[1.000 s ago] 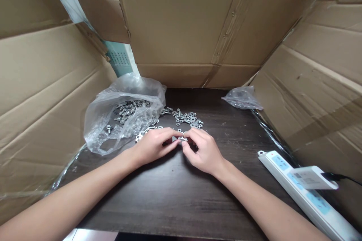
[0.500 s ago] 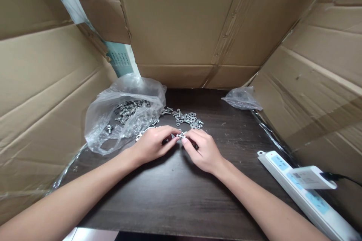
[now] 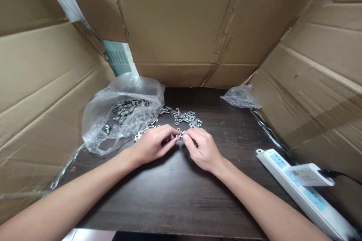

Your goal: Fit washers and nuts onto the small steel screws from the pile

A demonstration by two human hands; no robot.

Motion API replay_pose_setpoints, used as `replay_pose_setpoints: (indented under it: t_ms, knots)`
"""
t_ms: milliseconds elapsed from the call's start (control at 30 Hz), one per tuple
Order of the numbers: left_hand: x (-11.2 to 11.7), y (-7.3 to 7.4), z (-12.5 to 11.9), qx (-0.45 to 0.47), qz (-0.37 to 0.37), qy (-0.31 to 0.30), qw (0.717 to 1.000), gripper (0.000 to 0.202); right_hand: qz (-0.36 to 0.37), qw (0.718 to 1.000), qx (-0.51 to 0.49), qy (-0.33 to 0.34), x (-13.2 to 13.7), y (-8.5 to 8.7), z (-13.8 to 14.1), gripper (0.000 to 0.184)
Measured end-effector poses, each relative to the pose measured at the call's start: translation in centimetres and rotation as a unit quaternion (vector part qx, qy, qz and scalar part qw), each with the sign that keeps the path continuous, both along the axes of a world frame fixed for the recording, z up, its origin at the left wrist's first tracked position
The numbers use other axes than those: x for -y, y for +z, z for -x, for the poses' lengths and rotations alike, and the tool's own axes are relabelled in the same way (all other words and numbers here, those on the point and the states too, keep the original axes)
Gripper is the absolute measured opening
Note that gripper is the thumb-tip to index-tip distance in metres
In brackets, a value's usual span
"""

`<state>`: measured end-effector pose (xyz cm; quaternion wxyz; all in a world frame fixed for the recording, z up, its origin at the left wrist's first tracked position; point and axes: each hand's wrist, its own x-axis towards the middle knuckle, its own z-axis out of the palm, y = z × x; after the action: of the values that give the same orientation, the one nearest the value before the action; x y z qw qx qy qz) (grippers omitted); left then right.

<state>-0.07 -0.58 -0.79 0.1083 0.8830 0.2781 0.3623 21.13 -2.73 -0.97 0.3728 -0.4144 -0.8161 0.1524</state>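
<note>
Silvery small metal bolt (image 3: 180, 136), partly hidden by fingertips, sits between the two hands just above the dark brown wood-grain counter (image 3: 175, 196). The left grip (image 3: 155, 141) is pinched almost closed, its thumb and forefinger tips at the bolt's left end; the right grip (image 3: 203, 148) is pinched likewise at the other end. Whether a nut or washer is on the shank is too small to tell.

With so little metal between the fingertips, I judge that a slip or an uneven twist could make the bolt roll out of the pinch. Any ring-shaped part on it could slide off if the bolt tips. A dropped piece might be lost among the loose silvery nuts, washers and bolts (image 3: 186, 116) just beyond the fingers. The left knuckles are also near the large, clear, crumpled plastic bag (image 3: 90, 120) holding more hardware; a careless brush there could spill some.

Compared with a second ago, less of the bolt shows: it lay visible along its length then, and now the right thumb and fingers cover its right end. The loose hardware and bag lie as they did; the whole view has shifted slightly.
</note>
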Motion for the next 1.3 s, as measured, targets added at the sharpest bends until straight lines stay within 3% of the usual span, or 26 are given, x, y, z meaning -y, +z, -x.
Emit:
replay_pose_setpoints:
  t_ms: [133,400,600,733,1133,1300]
  knots:
    - [-0.07,-0.07,0.03,-0.002,0.001,0.007,1.0,0.014,0.002,0.999,-0.034,0.0,0.13,0.04,0.01,0.009]
    - [0.03,-0.12,-0.01,-0.013,0.002,0.018,1.0,0.013,-0.007,0.999,-0.045,0.007,0.05,-0.16,0.1,0.007]
    - [0.08,0.1,-0.01,-0.025,0.0,0.017,1.0,0.013,0.002,1.0,-0.024,0.006,0.02,-0.03,0.11,0.018]
    - [0.03,0.18,0.0,-0.022,0.004,0.019,1.0,0.013,0.013,0.999,-0.041,-0.001,0.1,-0.1,0.07,0.008]
    - [0.14,0.15,-0.04,-0.039,-0.011,0.026,0.999,0.01,-0.002,0.999,-0.034,0.017,0.02,0.04,0.05,0.014]
    - [0.13,0.24,-0.1,-0.045,-0.017,0.027,0.998,0.01,-0.013,0.999,-0.04,0.023,0.15,-0.04,0.12,0.004]
